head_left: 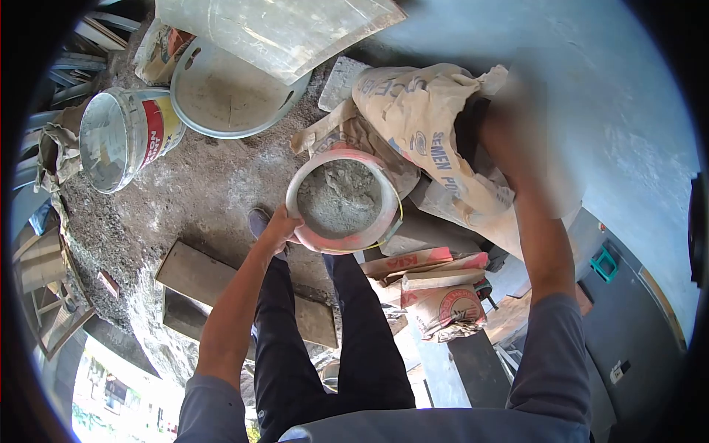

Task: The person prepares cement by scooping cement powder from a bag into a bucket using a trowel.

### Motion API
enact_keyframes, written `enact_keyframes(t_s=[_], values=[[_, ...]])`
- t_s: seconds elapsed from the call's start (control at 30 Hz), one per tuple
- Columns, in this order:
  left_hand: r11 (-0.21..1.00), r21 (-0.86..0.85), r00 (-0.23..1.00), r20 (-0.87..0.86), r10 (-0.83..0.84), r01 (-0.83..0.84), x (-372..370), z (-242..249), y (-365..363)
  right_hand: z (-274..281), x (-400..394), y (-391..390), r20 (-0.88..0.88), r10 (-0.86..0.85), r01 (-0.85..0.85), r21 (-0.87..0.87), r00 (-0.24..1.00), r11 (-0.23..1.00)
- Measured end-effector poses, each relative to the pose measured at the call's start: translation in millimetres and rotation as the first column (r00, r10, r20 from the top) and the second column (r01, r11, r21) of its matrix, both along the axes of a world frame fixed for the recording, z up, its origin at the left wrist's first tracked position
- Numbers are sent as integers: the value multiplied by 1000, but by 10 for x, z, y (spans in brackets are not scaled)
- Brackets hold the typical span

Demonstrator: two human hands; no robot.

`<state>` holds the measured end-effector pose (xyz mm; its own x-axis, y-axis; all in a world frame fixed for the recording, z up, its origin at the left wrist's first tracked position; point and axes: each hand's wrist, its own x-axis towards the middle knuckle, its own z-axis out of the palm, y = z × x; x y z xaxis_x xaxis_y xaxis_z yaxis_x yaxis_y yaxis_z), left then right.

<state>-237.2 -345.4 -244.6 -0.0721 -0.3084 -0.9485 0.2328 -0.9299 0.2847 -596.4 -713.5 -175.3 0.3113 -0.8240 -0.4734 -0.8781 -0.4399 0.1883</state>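
My left hand is closed on the rim of a round pinkish-white bucket, fingers wrapped round its left edge. Grey cement powder with lumps fills much of the bucket, and a thin yellowish handle hangs at its right side. My right hand is at the torn mouth of a brown paper cement bag, lying tilted against the wall. Blur and the bag's dark opening hide its fingers, so I cannot make out whether it holds anything.
A paint bucket and a large round basin stand on the dusty floor, partly under a pale board. Folded cement sacks lie right of my legs. A wooden trough sits by my feet. A blue wall rises at right.
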Motion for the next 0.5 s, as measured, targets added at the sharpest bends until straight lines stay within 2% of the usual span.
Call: enact_keyframes(t_s=[0.07,0.1,0.2,0.5], values=[[1000,-10,999,-25,27,-27,-2,-72,75,-118,-38,-78,3,-18,18,54,1000,998],[1000,-5,999,-25,26,-26,-29,-63,86,123,129,-26,-76,-58,67,117,995,991],[1000,-10,1000,-14,25,-26,16,-67,88,188,160,198,43,-138,139,-41,990,989],[998,-39,997,-50,52,-54,35,-80,122,-584,259,406,121,-99,95,38,988,995]])
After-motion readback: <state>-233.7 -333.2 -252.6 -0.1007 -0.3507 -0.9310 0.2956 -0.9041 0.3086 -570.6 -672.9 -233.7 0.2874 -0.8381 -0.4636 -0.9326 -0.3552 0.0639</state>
